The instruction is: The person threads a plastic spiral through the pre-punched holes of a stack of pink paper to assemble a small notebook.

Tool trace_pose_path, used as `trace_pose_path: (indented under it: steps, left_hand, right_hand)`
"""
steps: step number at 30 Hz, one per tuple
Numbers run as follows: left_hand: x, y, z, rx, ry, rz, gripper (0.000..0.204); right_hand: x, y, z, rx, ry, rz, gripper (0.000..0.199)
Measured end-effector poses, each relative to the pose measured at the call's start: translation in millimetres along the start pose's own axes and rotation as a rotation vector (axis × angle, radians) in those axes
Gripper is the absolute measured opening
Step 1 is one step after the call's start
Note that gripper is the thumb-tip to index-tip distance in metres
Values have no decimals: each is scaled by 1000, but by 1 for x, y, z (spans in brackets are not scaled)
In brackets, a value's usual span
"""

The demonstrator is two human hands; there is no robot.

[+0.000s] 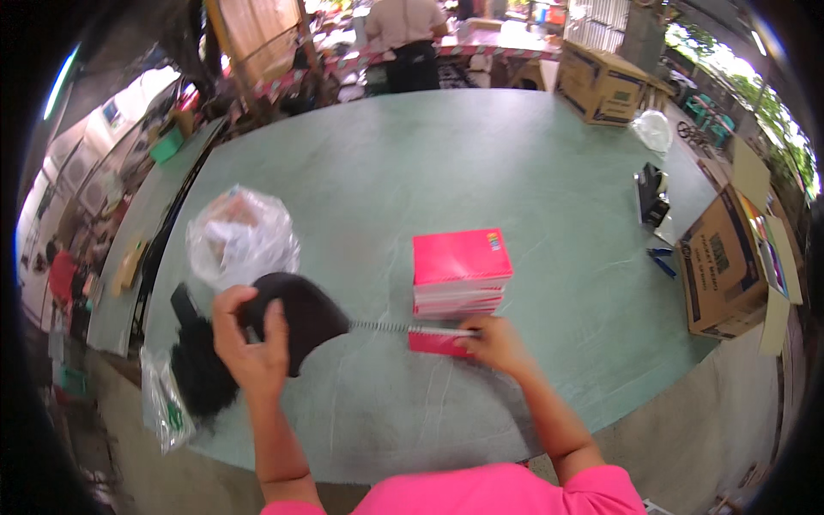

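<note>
Left hand (249, 343) fingers clamped on black dispenser (296, 319); right hand (496, 342) pinches tape (386, 327) onto red pack (439, 342) near table (515, 172) front edge.

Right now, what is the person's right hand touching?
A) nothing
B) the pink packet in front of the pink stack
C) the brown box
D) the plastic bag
B: the right hand rests on the pink packet lying on the table just in front of the pink stack, while the left hand holds a black thing.

Green table (446, 172): pink notebooks (459, 275), boxes (601, 84)
</note>
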State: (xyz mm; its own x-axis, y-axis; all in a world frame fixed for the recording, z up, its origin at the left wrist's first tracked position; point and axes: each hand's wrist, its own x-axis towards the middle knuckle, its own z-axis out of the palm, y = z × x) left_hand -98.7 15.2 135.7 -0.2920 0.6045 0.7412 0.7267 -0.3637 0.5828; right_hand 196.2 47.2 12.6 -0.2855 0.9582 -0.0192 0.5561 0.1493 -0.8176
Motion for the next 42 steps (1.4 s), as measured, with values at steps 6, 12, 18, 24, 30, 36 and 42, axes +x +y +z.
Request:
trace_pose_path:
  steps: [6, 12, 18, 24, 30, 36, 42]
  left_hand:
    - [-93, -12, 55, 19, -718, 121, 27]
    - [-73, 5, 64, 19, -459, 79, 29]
    - [-79, -4, 67, 29, -421, 154, 30]
    - [-97, -7, 69, 11, -659, 121, 30]
    - [-79, 3, 66, -3, -401, 25, 25]
    - [-121, 0, 56, -159, -1063, -160, 29]
    - [-88, -1, 78, 149, -650, 416, 23]
  right_hand:
    - [-12, 8, 31, 673, -34, 158, 21]
    - [-4, 27, 24, 587, 21, 25, 21]
    - [-8, 27, 24, 657, 14, 92, 22]
    - [-9, 35, 32, 653, -4, 11, 20]
    - [-10, 31, 30, 646, -19, 27, 19]
    - [-9, 29, 24, 607, 40, 3, 16]
    - [-9, 33, 23, 451, -64, -60, 21]
